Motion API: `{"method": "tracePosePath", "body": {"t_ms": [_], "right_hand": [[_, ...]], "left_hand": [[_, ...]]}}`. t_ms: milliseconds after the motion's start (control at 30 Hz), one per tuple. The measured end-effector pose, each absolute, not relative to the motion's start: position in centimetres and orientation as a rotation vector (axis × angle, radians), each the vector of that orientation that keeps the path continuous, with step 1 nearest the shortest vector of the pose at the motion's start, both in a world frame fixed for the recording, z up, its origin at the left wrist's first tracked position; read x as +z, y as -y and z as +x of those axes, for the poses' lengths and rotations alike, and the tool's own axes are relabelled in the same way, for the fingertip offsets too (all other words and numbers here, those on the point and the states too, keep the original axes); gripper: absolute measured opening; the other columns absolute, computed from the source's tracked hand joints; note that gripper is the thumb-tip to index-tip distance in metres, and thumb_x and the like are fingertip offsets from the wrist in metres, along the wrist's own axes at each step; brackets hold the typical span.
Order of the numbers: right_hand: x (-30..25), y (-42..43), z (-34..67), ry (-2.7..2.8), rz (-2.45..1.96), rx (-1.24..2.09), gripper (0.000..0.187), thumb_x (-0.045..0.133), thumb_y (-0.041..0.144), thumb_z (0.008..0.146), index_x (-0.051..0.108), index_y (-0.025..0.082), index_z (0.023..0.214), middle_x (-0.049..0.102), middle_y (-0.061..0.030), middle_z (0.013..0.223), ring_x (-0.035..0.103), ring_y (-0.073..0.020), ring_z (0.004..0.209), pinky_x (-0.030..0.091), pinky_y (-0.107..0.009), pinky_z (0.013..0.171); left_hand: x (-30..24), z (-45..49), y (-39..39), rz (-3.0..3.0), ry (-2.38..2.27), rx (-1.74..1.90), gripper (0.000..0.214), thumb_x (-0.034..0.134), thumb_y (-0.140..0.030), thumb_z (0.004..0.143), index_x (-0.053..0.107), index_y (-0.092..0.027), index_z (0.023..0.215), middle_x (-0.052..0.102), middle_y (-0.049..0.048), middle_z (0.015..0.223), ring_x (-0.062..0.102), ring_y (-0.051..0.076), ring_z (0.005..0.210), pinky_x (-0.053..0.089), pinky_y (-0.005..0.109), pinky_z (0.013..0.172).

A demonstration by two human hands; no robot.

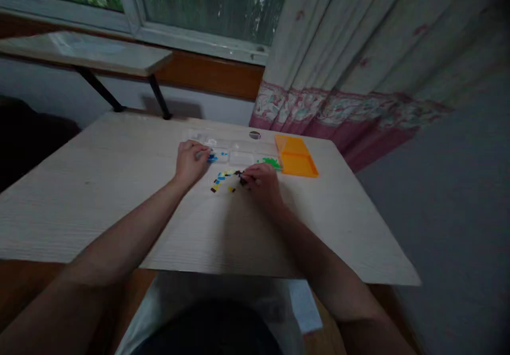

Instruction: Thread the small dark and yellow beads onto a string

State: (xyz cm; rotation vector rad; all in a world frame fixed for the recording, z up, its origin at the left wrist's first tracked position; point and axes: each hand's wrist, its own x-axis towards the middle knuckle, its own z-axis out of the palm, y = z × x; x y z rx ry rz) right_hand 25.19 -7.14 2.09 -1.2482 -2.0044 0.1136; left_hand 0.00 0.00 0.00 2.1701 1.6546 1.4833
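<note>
My left hand [190,160] rests on the pale wooden table [99,195], its fingers curled at the edge of a clear plastic compartment tray [235,152] that holds blue pieces [213,158]. My right hand [261,180] is closed in a pinch over a scatter of small yellow, blue and dark pieces [223,179] lying on the table. Whether its fingertips grip one of the dark pieces is too small to make out. A heap of green pieces [272,162] lies just beyond my right hand.
An orange lid or tray [295,157] lies to the right of the clear tray. A small dark round object [254,135] sits near the table's far edge. A second table [87,52] stands under the window; a curtain [358,68] hangs at right.
</note>
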Motion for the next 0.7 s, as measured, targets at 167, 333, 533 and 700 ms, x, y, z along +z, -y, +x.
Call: {"method": "tracePosePath", "body": {"t_ms": [167,333,533,700], "right_hand": [[2.50,7.41,25.34,1.918,-1.258,0.116,0.011,0.067,0.027,0.085,0.074,0.022,0.080,0.071,-0.0024,0.086,0.060,-0.0202,0.087,0.043,-0.037,0.084],[2.28,7.42,25.12,1.927,-1.263,0.145,0.009,0.067,0.028,0.085,0.075,0.023,0.080,0.071,-0.0023,0.086,0.060,-0.0205,0.088,0.042,-0.037,0.083],[2.65,7.65,24.95,1.942,-1.268,0.147,0.011,0.067,0.026,0.085,0.074,0.023,0.078,0.071,-0.0029,0.085,0.060,-0.0211,0.086,0.042,-0.038,0.083],[2.66,7.65,24.90,1.959,-1.284,0.158,0.011,0.067,0.026,0.085,0.074,0.023,0.079,0.071,-0.0027,0.085,0.060,-0.0215,0.088,0.042,-0.038,0.083]], "left_hand": [[-0.10,-0.14,0.06,2.151,-1.682,1.455,0.023,0.058,-0.037,0.088,0.074,-0.021,0.092,0.064,0.0059,0.093,0.055,0.024,0.099,0.040,0.042,0.095],[-0.19,-0.20,-0.06,2.147,-1.653,1.492,0.019,0.059,-0.035,0.088,0.074,-0.024,0.093,0.063,0.0063,0.090,0.055,0.023,0.095,0.040,0.044,0.094],[0.12,-0.20,0.21,2.147,-1.642,1.472,0.020,0.059,-0.033,0.088,0.074,-0.024,0.098,0.062,0.0066,0.089,0.054,0.024,0.096,0.040,0.044,0.093],[-0.01,-0.39,0.11,2.178,-1.615,1.466,0.020,0.058,-0.029,0.089,0.073,-0.023,0.100,0.060,0.0059,0.088,0.053,0.023,0.096,0.039,0.045,0.095]]}}
